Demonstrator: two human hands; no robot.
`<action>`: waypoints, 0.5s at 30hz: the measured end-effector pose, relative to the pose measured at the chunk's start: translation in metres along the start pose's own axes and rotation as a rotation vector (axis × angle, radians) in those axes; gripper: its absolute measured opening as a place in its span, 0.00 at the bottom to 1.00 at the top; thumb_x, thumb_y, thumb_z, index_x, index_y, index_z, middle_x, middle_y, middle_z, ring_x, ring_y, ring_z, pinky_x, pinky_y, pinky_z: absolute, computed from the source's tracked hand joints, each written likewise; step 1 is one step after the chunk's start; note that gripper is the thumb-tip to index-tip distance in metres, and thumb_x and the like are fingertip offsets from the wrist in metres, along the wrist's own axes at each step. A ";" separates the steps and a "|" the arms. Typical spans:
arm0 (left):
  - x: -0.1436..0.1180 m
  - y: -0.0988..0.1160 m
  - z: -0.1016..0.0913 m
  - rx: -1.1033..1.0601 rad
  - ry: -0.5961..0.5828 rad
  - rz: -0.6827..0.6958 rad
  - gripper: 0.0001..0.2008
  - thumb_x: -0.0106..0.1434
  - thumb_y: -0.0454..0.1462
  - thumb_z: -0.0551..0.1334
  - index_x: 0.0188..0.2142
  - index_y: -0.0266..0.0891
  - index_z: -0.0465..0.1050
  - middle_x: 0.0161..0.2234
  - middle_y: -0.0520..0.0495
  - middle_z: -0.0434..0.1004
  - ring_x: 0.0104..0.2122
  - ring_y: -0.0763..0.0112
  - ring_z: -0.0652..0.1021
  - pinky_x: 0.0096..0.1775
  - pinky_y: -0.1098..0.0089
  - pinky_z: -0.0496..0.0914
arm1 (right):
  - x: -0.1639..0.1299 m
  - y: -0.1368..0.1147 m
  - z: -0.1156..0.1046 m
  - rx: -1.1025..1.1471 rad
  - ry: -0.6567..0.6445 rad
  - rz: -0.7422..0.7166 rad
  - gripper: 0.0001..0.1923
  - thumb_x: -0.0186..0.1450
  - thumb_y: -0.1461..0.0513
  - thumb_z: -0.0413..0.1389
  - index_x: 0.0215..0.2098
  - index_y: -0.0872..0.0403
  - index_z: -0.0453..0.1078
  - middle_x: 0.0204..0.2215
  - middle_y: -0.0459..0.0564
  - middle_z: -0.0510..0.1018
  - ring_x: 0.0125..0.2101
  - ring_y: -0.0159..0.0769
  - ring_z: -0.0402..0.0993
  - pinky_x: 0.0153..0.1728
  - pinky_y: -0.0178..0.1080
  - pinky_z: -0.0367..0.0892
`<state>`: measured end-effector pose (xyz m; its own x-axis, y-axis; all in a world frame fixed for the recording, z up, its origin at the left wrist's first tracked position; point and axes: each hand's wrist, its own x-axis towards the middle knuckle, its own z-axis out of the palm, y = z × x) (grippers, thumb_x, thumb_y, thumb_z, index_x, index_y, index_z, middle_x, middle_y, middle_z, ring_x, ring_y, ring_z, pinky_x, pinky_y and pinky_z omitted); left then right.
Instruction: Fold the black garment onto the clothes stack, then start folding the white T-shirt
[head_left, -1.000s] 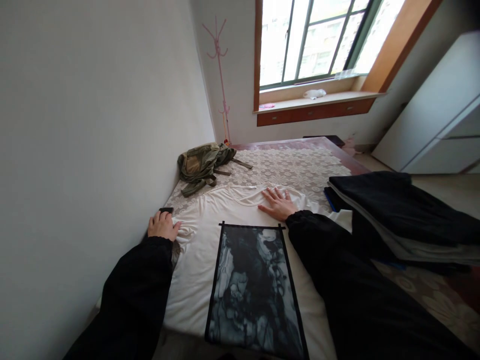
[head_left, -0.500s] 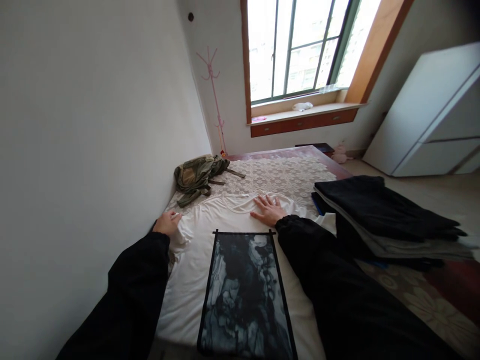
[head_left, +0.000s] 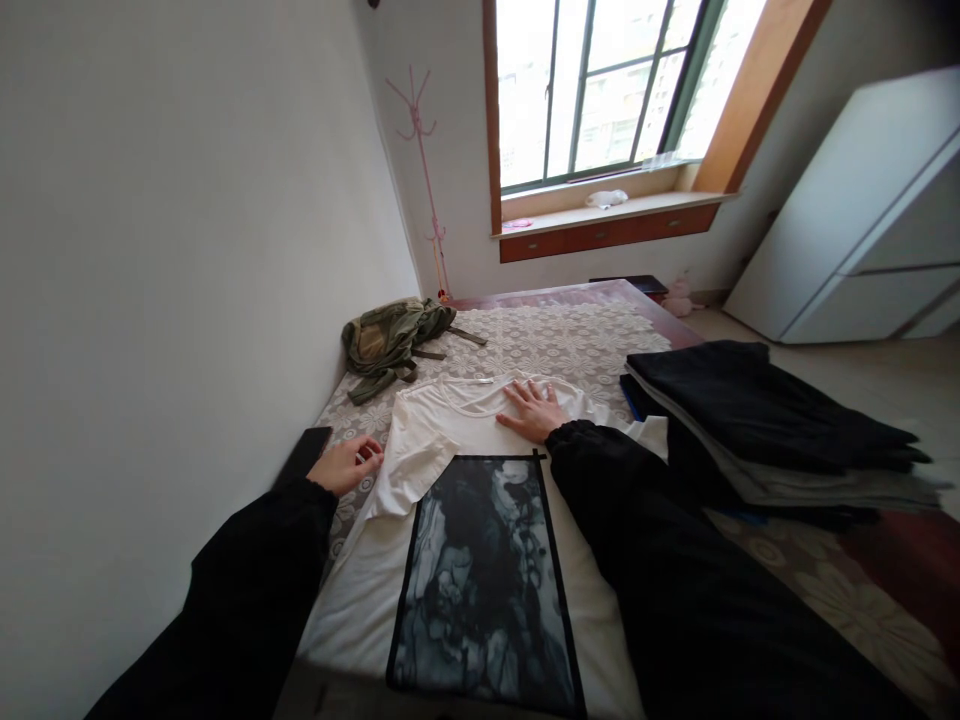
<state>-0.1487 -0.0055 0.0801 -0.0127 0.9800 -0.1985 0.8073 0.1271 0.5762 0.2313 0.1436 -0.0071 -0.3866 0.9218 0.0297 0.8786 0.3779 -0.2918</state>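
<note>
Black phone [head_left: 304, 455] lies at bed's left edge, beside wall. Left hand [head_left: 346, 464] pinches folded sleeve [head_left: 409, 470] of white T-shirt [head_left: 450, 425], fingers closed on cloth edge. T-shirt lies flat on bed [head_left: 570, 335], long axis away from person, collar [head_left: 471, 385] pointing toward window [head_left: 592, 85], dark print panel [head_left: 484, 580] face up. Olive backpack [head_left: 390, 340] beyond collar. Right hand [head_left: 534, 412] flat, fingers spread, pressing just below collar, gripping nothing. Stack of folded dark clothes [head_left: 765, 425] at right.
</note>
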 end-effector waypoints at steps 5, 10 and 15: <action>-0.064 -0.013 0.022 0.277 0.010 0.109 0.21 0.59 0.50 0.65 0.48 0.43 0.72 0.42 0.46 0.81 0.39 0.62 0.81 0.41 0.65 0.73 | -0.005 -0.019 -0.017 0.083 -0.019 -0.113 0.33 0.71 0.46 0.52 0.71 0.47 0.60 0.71 0.56 0.62 0.70 0.56 0.54 0.69 0.64 0.42; -0.085 -0.018 0.039 0.391 0.150 0.152 0.13 0.65 0.42 0.59 0.48 0.45 0.70 0.48 0.44 0.78 0.47 0.60 0.80 0.43 0.64 0.72 | 0.010 -0.085 -0.023 0.152 -0.156 -0.283 0.25 0.71 0.48 0.55 0.63 0.47 0.70 0.55 0.50 0.80 0.51 0.41 0.78 0.52 0.39 0.70; -0.078 -0.024 0.047 0.442 0.207 0.267 0.09 0.67 0.37 0.58 0.46 0.45 0.71 0.48 0.44 0.77 0.48 0.59 0.78 0.44 0.64 0.72 | 0.065 -0.169 -0.011 0.097 -0.191 -0.224 0.24 0.71 0.47 0.56 0.57 0.51 0.75 0.50 0.54 0.83 0.52 0.45 0.77 0.52 0.42 0.70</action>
<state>-0.1392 -0.0921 0.0442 0.1471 0.9846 0.0943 0.9684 -0.1628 0.1889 0.0606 0.1410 0.0547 -0.6215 0.7799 -0.0737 0.7381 0.5515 -0.3888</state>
